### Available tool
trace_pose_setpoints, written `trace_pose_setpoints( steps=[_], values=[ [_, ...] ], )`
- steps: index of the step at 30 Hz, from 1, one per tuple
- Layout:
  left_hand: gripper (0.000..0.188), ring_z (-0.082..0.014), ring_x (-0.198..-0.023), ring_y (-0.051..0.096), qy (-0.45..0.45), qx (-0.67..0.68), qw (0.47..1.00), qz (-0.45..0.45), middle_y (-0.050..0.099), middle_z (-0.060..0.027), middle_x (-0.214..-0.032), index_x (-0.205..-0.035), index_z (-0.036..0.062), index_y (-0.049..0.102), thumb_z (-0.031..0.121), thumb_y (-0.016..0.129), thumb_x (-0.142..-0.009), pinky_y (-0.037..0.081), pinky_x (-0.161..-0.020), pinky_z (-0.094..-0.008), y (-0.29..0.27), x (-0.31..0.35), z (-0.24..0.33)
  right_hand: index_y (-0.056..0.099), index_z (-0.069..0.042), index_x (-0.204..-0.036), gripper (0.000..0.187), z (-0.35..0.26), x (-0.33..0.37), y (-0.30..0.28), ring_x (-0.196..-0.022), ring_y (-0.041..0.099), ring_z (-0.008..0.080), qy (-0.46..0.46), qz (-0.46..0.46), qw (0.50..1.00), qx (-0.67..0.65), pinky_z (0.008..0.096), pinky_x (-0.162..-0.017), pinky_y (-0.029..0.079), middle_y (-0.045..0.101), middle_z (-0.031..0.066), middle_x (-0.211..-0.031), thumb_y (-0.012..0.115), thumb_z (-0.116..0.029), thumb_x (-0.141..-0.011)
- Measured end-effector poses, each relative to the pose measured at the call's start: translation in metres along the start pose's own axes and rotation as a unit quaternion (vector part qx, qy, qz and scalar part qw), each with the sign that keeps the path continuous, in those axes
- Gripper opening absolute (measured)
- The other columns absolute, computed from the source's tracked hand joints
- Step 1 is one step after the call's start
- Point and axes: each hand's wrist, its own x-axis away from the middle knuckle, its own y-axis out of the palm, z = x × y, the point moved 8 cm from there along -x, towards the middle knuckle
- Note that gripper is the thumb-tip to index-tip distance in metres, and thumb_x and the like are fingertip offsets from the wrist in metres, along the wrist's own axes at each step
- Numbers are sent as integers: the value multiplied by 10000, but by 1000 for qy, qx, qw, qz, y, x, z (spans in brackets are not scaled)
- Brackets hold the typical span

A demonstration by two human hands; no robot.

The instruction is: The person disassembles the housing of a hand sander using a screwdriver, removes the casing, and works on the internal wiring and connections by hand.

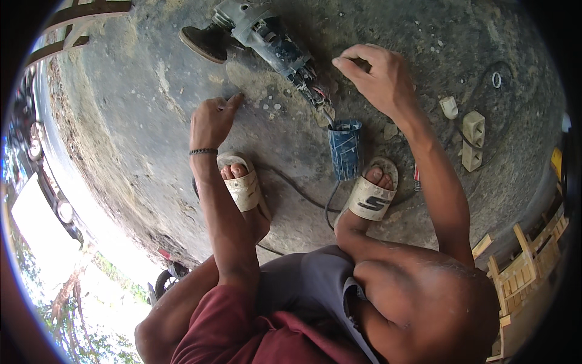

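An angle grinder (273,45) with a worn round disc (203,43) lies on the floor ahead of me, its rear end stripped so that wires (316,94) show. Behind it, a scuffed blue cylindrical housing (345,148) is threaded on the cable between my feet. My left hand (212,121) is closed just above the floor, left of the grinder, touching none of these parts. To the right of the wires hovers my right hand (382,79), thumb and forefinger pinched together. Whatever either hand holds, if anything, is hidden or too small to make out.
A white power strip (473,141) and a white plug piece (448,108) lie at the right with a pale ring (496,80). Dark cable (291,185) runs past my sandals (371,197). Wooden frames stand at far left (88,13) and lower right (527,261).
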Motion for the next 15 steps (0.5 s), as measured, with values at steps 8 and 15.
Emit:
trace_pose_setpoints(
  steps=[8, 15],
  values=[
    [578, -387, -808, 718, -29, 21, 999, -14, 700, -252, -790, -876, -12, 752, 564, 702, -881, 524, -728, -451, -2, 3, 2, 792, -94, -921, 266, -1, -13, 29, -711, 731, 295, 78, -76, 994, -30, 390, -679, 567, 738, 137, -764, 749, -352, -875],
    [589, -322, -717, 707, -36, 22, 999, -18, 691, -196, -713, -861, -12, 754, 575, 707, -877, 521, -695, -424, -2, 2, 0, 786, -104, -902, 208, -8, -11, 28, -725, 733, 291, 28, -23, 999, -12, 376, -666, 572, 745, 125, -798, 758, -306, -862]
  ],
)
